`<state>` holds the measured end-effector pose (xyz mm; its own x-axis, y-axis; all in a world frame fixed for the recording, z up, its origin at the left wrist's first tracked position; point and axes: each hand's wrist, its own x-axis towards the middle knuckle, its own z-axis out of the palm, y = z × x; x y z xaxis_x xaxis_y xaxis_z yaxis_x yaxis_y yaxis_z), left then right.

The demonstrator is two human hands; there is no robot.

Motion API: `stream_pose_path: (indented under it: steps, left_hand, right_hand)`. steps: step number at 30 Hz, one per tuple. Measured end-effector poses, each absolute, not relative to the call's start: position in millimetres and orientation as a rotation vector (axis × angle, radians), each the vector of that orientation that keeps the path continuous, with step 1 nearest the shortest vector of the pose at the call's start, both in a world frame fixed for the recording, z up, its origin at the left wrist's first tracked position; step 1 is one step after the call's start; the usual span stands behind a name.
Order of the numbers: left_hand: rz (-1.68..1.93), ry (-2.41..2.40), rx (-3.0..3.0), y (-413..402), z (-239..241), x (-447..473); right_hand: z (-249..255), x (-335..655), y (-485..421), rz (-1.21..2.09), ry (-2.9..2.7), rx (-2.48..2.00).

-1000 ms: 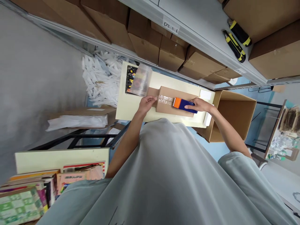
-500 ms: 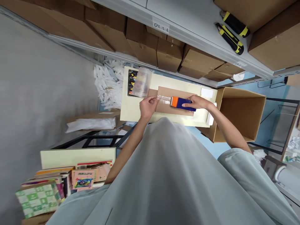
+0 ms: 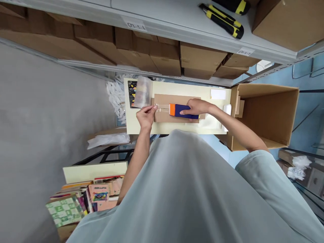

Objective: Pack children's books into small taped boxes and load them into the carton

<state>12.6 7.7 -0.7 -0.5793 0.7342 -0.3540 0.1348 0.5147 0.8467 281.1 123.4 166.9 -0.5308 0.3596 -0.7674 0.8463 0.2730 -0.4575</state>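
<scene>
On the pale tabletop lies a flat brown cardboard package. My right hand is closed around a blue and orange tape dispenser, held low over the package with its orange end to the left. A strip of clear tape runs from that end to the package's left edge. There my left hand pinches the strip's end between thumb and fingertips. Just beyond the left hand, a rolled translucent plastic sheet partly covers a black patterned item.
A large open carton stands right of the tabletop. Beyond it, a shelf carries brown boxes and two utility knives. White labels and a white roll lie at right. Books are stacked lower left.
The whole view has shifted, so the tabletop things appear farther left. Both hands keep nearly the same places on the package, and the tape strip glints less.
</scene>
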Motion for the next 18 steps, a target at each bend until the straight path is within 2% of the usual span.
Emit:
stream_pose_path:
  steps: [4, 8, 12, 15, 18]
  left_hand:
    - [1.057, 2.056, 0.687, 9.1, 3.3, 17.3]
    - [1.046, 2.104, 0.657, 10.3, 7.9, 22.1]
    - [1.066, 2.137, 0.623, 12.1, 7.7, 26.7]
    - [1.057, 2.162, 0.625, 13.2, 5.9, 30.3]
    - [1.059, 2.184, 0.621, 14.0, 4.9, 32.5]
  right_hand:
    - [180.5, 317.1, 123.7, -1.297, 1.942, 1.118]
    - [202.8, 383.8, 130.7, -1.468, 1.764, 1.135]
    - [221.6, 453.4, 138.1, -1.498, 1.669, 1.147]
    - [215.1, 484.5, 140.0, -1.506, 1.651, 1.179]
    - [188.2, 493.0, 139.8, -1.512, 1.632, 1.223]
